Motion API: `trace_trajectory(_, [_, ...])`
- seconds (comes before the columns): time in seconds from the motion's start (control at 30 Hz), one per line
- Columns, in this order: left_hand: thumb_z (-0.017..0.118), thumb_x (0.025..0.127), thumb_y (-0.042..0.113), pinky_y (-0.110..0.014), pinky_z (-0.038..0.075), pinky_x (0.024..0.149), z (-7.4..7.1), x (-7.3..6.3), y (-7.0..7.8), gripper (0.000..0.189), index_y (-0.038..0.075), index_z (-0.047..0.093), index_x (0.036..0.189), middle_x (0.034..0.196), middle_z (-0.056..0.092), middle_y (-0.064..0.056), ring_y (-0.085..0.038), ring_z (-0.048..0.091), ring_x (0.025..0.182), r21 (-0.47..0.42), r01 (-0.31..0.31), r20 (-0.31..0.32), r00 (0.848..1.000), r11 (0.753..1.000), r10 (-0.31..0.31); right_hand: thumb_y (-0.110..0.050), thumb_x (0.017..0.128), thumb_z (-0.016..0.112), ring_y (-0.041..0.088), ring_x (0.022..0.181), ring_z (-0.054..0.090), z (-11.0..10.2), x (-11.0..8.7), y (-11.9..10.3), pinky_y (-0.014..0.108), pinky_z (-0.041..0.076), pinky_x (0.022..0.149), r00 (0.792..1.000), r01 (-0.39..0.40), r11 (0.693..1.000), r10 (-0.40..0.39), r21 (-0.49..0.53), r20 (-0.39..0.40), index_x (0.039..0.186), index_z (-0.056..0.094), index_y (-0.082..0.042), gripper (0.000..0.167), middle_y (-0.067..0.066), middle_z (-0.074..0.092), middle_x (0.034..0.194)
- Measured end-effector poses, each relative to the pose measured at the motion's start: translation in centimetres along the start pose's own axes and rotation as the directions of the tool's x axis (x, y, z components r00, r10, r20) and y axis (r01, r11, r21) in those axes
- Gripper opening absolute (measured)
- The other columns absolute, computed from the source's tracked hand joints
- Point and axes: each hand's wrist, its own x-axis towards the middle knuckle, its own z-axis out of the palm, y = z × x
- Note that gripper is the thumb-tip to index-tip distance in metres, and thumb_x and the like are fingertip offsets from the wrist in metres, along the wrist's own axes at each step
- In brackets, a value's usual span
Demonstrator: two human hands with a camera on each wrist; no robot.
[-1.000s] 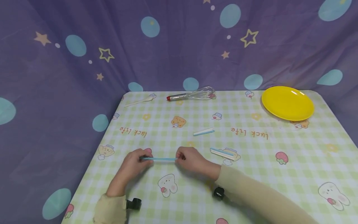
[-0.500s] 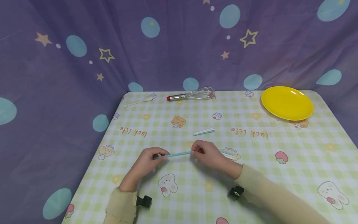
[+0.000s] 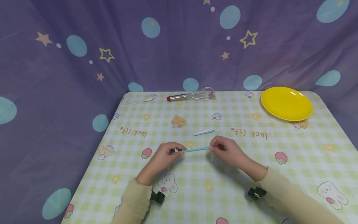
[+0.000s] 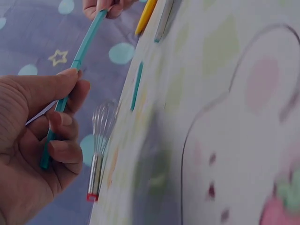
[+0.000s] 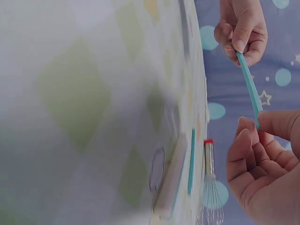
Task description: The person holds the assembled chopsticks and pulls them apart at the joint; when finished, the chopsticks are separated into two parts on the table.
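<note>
A thin light-blue stick (image 3: 197, 149) with a seam partway along it is held above the table between both hands. My left hand (image 3: 165, 154) pinches its left part between thumb and fingers; in the left wrist view, the stick's end (image 4: 46, 157) runs down across the curled fingers. Thumb and fingertips of my right hand (image 3: 229, 151) pinch the other end. Just beyond lie short white and blue sticks (image 3: 204, 132), side by side. Another white stick with a blue edge (image 5: 171, 183) shows in the right wrist view; the right hand mostly hides that group from the head view.
Along the back of the checked tablecloth (image 3: 190, 199) lie a pale spoon (image 3: 141, 101) and a whisk (image 3: 191, 94) with a red-tipped handle. A yellow plate (image 3: 286, 103) is at the back right. A purple curtain (image 3: 179, 53) hangs behind the table.
Both hands have moved together to the right and slightly away from the body, carrying the blue stick. The right hand now covers the nearer stick group in the head view.
</note>
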Motion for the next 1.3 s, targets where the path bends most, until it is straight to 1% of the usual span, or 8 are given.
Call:
trace_trajectory(0.13, [0.070,0.091,0.011,-0.025,0.044,0.063,1.1,0.8,0.5,0.010,0.014,0.076,0.099,0.097,0.071,0.001,-0.015,0.051,0.067,0.013,-0.034,-0.011,0.999,0.999,0.034,-0.015,0.091,0.069,0.013,0.068,0.055,-0.9,-0.3,0.2,0.026,0.046,0.062,1.000,-0.030,0.999,0.029,-0.042,-0.012,0.090,0.062,-0.013,0.007,-0.005,0.061,0.077])
trace_trajectory(0.23, [0.070,0.090,0.010,-0.025,0.044,0.062,2.0,1.4,0.8,0.011,0.014,0.076,0.098,0.094,0.071,0.002,-0.012,0.049,0.065,0.041,-0.057,-0.009,0.998,0.998,0.058,-0.016,0.089,0.072,0.012,0.064,0.052,-1.1,-0.4,0.3,0.026,0.044,0.058,1.000,-0.011,0.996,0.010,-0.086,-0.011,0.087,0.063,-0.015,0.009,-0.006,0.061,0.075])
trace_trajectory(0.4, [0.070,0.090,0.010,-0.025,0.045,0.063,3.5,2.1,1.4,0.011,0.014,0.076,0.099,0.098,0.071,0.002,-0.009,0.052,0.068,0.081,-0.091,0.013,0.996,0.993,0.090,-0.014,0.086,0.075,0.007,0.063,0.051,-0.5,-0.2,0.5,0.025,0.045,0.059,0.994,0.112,0.978,-0.112,-0.174,0.009,0.083,0.066,-0.020,0.011,-0.010,0.064,0.081])
trace_trajectory(0.57, [0.068,0.092,0.010,-0.025,0.047,0.067,4.5,2.7,2.0,0.012,0.014,0.075,0.100,0.101,0.071,0.003,-0.008,0.055,0.075,0.079,-0.115,0.034,0.993,0.990,0.112,-0.020,0.090,0.072,0.003,0.071,0.058,0.0,-0.1,0.3,0.027,0.049,0.065,0.974,0.225,0.939,-0.225,-0.259,0.032,0.087,0.072,-0.018,0.004,-0.011,0.069,0.088])
trace_trajectory(0.8, [0.069,0.090,0.008,-0.024,0.048,0.069,5.1,3.0,2.2,0.014,0.013,0.076,0.101,0.095,0.071,0.003,-0.006,0.057,0.076,0.089,-0.155,0.026,0.988,0.984,0.153,-0.018,0.090,0.071,0.004,0.080,0.066,-0.1,-0.3,0.2,0.029,0.053,0.071,0.949,0.307,0.892,-0.311,-0.331,0.040,0.094,0.074,-0.020,0.006,-0.010,0.072,0.092])
trace_trajectory(1.03, [0.069,0.090,0.007,-0.024,0.047,0.066,5.7,3.1,1.8,0.014,0.013,0.077,0.101,0.091,0.069,0.003,-0.007,0.054,0.072,0.076,-0.202,0.000,0.979,0.976,0.203,-0.015,0.090,0.071,-0.002,0.072,0.059,-0.1,-0.5,0.7,0.026,0.050,0.065,0.910,0.392,0.851,-0.413,-0.349,0.015,0.096,0.074,-0.020,0.009,-0.009,0.072,0.090])
trace_trajectory(1.17, [0.069,0.090,0.006,-0.023,0.048,0.067,5.8,3.1,1.7,0.015,0.012,0.077,0.101,0.092,0.069,0.002,-0.007,0.057,0.074,0.066,-0.210,-0.014,0.977,0.975,0.211,-0.013,0.089,0.071,-0.003,0.070,0.058,-0.1,-0.5,1.0,0.026,0.049,0.064,0.898,0.411,0.841,-0.440,-0.352,-0.003,0.097,0.074,-0.021,0.011,-0.009,0.072,0.091])
trace_trajectory(1.3, [0.069,0.090,0.005,-0.024,0.049,0.068,6.0,3.1,1.7,0.015,0.011,0.077,0.102,0.093,0.070,0.001,-0.007,0.058,0.076,0.056,-0.219,-0.022,0.975,0.974,0.220,-0.013,0.089,0.072,-0.002,0.072,0.059,-0.3,-0.5,1.1,0.026,0.050,0.064,0.898,0.412,0.844,-0.440,-0.344,-0.002,0.098,0.075,-0.020,0.012,-0.009,0.072,0.091])
